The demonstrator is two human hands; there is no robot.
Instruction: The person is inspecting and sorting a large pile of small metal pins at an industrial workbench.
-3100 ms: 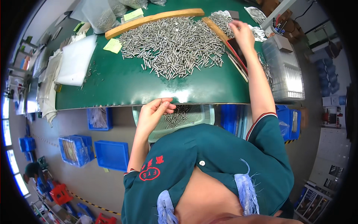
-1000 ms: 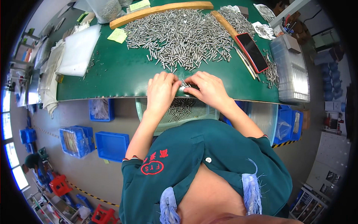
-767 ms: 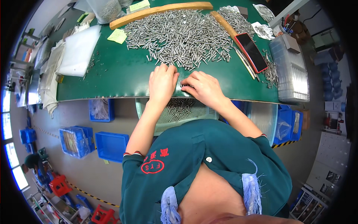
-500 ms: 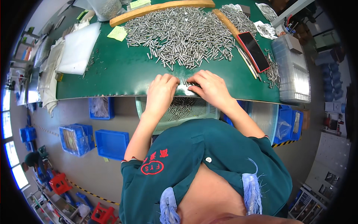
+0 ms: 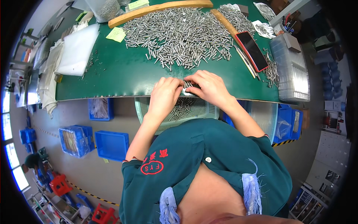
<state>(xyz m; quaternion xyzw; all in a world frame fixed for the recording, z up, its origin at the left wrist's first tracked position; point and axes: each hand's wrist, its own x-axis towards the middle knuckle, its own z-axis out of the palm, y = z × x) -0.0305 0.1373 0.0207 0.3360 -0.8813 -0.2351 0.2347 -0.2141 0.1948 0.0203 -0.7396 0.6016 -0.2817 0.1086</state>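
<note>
At the table's front edge my two hands nearly meet around a few small metal pins (image 5: 188, 84). My right hand (image 5: 209, 86) curls its fingers and thumb about these pins. My left hand (image 5: 166, 90) is closed beside them, its fingertips close to the right ones; what it pinches is hidden. Beyond both hands a wide heap of silvery pins (image 5: 181, 35) spreads over the green table (image 5: 123, 74). Below the edge, a pale green plastic basket (image 5: 204, 112) holds more loose pins (image 5: 182, 109).
Wooden bars (image 5: 160, 8) border the heap at the back and right. A red-cased phone (image 5: 252, 51), thin sticks (image 5: 246, 62) and clear plastic trays (image 5: 290, 71) lie right. White foam sheets (image 5: 77, 50) lie left. Blue bins (image 5: 112, 145) stand on the floor.
My left hand has shifted slightly right and turned inward, narrowing the gap to my right hand. The right hand has drawn slightly left around the pins.
</note>
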